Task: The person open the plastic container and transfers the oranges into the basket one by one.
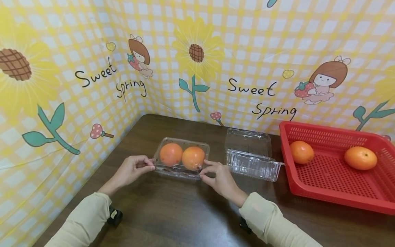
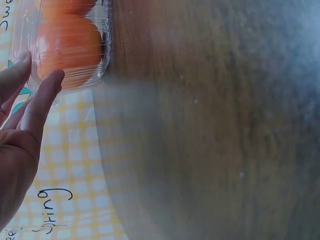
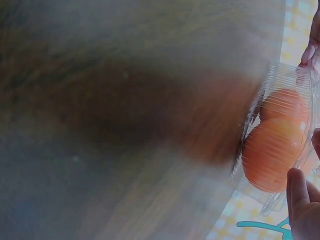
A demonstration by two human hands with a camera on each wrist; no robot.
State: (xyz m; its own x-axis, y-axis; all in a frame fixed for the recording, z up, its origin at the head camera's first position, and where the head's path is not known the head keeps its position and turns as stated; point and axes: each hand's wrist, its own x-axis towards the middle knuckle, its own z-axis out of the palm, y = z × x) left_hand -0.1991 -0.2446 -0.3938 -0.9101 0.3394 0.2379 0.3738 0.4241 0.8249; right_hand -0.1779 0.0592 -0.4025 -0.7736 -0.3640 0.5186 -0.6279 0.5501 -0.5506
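Observation:
A clear plastic clamshell box (image 1: 182, 140) holds two oranges (image 1: 171, 154), with its lid lying over them. At its left end my left hand (image 1: 131, 169) pinches the edge between thumb and fingers; in the left wrist view the fingers (image 2: 44, 102) touch the box's side. My right hand (image 1: 220, 178) pinches the front right corner, and the right wrist view shows a fingertip (image 3: 296, 182) against the wall beside an orange (image 3: 272, 155). Whether the lid is fully snapped down I cannot tell.
A second clear clamshell box (image 1: 253, 166) stands to the right with its lid (image 1: 248, 142) raised. Beyond it is a red plastic basket (image 1: 336, 197) with an orange (image 1: 301, 152) at its left and another orange (image 1: 361, 158) further right. A patterned cloth (image 1: 197, 92) hangs behind the brown table (image 1: 172, 212).

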